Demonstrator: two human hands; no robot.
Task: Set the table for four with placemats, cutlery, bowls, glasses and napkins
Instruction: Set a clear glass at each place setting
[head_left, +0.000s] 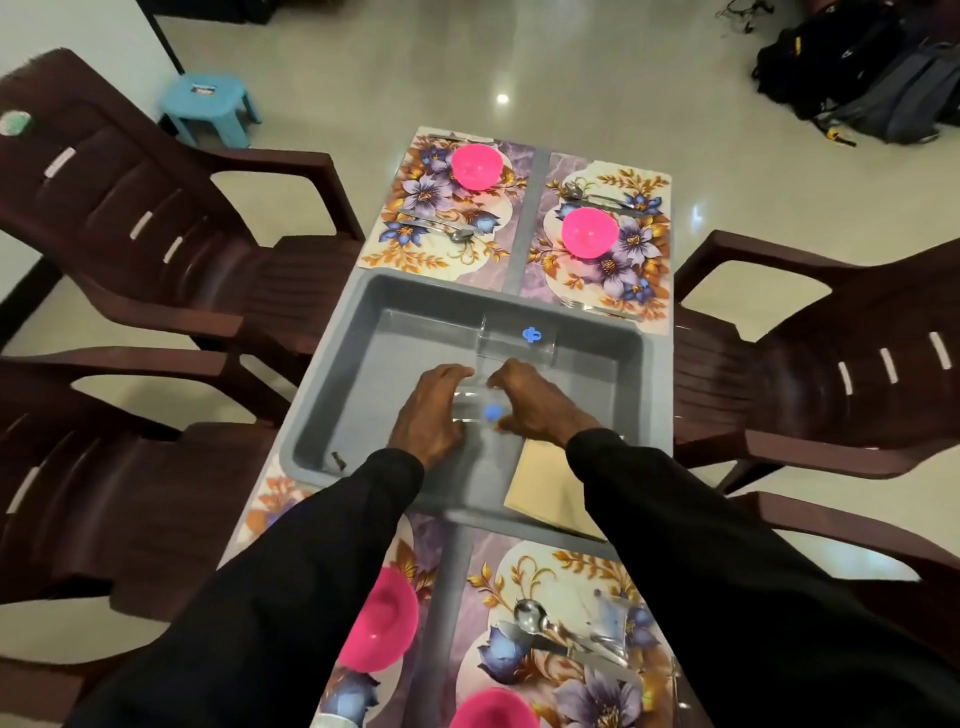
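Pink bowl (387, 621) and cutlery (550, 631) are noted on the near placemats (488, 587), lower frame. At centre, within the grey tub (337, 374), a clear glass (480, 410) is gripped from both sides by left hand (431, 410) and right hand (535, 400), fingers curled. A second glass (519, 338) lies just beyond; napkins (540, 483) rest lower right. Tub walls must be cleared.

Pink bowls (476, 166) on purple-and-gold floral placemats (445, 200) — grey tray (322, 415), dark brown chairs (156, 208), black sleeves (291, 597).
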